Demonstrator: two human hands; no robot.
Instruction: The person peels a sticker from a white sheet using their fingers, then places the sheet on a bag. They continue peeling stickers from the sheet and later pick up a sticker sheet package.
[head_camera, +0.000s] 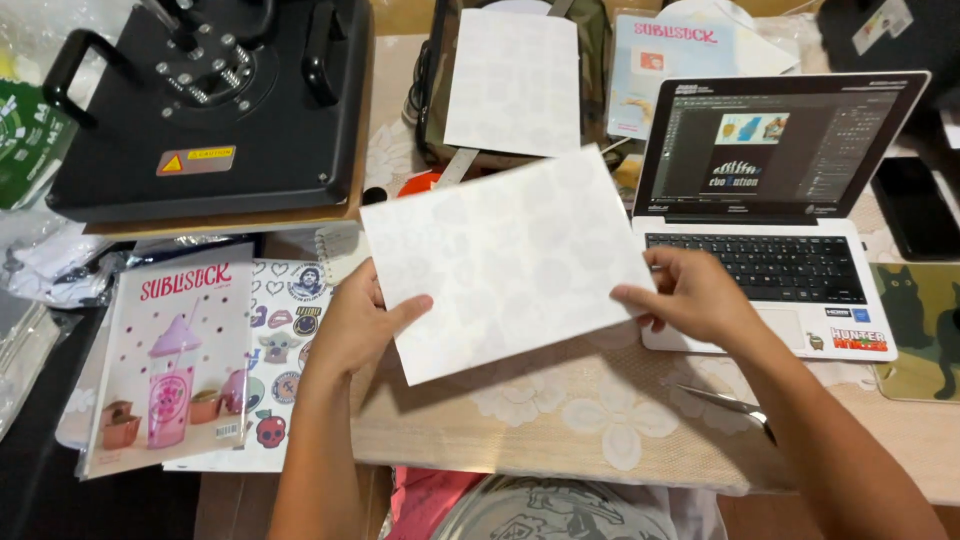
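Between my hands, left (355, 325) and right (690, 295), the sheet (505, 260) is pinched by its edges, kept flat above the surface (600, 430)

Cluttered table (600, 440) under a pale, perhaps lace, cloth.

- The left hand (355, 320) pinches the left edge of a white sheet (505, 260), thumb on top.
- The right hand (695, 295) holds the sheet's right edge, fingers curled over it.
- The sheet is held tilted above the worktop (600, 420), which has a pale flowered cloth on it; faint shapes show through the paper.
- An open white laptop (770, 215) stands just right of the sheet, its screen lit.
- A black heat press (215, 105) sits at the upper left.
- A pink-printed paper pack (175, 355) lies at the left, overlapping a sticker sheet (285, 330).
- A second white sheet (512, 82) rests farther back.
- Scissors (725, 402) lie under the right forearm.
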